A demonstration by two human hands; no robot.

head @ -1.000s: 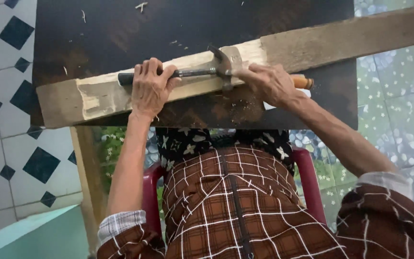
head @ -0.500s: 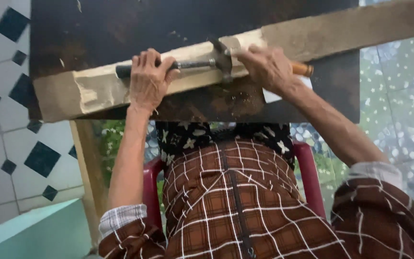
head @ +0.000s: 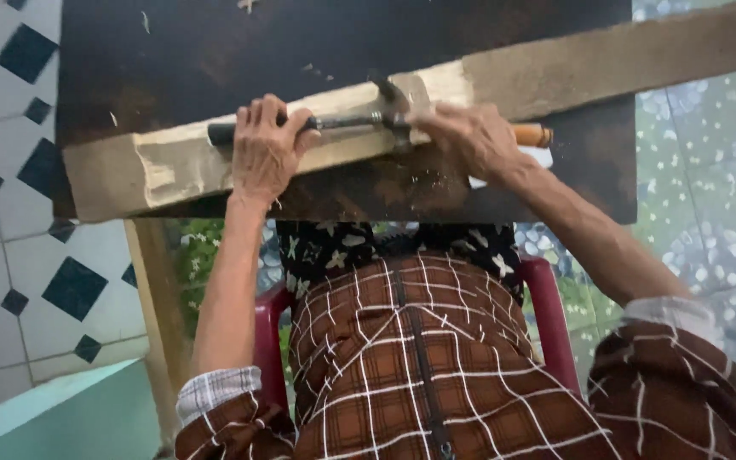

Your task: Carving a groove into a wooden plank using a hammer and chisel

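Observation:
A long, rough wooden plank (head: pixel 606 60) lies slanted across a dark tabletop (head: pixel 215 51). My left hand (head: pixel 261 149) is shut round the black grip of a hammer (head: pixel 347 122), which lies along the plank with its metal head near the plank's middle. My right hand (head: pixel 470 140), blurred, rests on the plank just right of the hammer head. It holds a tool with an orange wooden handle (head: pixel 531 135) that sticks out to the right; the tool's tip is hidden under the fingers. Pale wood chips lie around the hands.
I sit on a red plastic chair (head: pixel 547 315) in checked brown clothes. A wooden table leg (head: pixel 155 307) stands at the left over a white floor with dark diamond tiles (head: pixel 10 255). A teal surface (head: pixel 70 417) sits at the lower left.
Both hands and the hammer have stayed on the plank, shifting only slightly. My right hand now looks blurred with motion.

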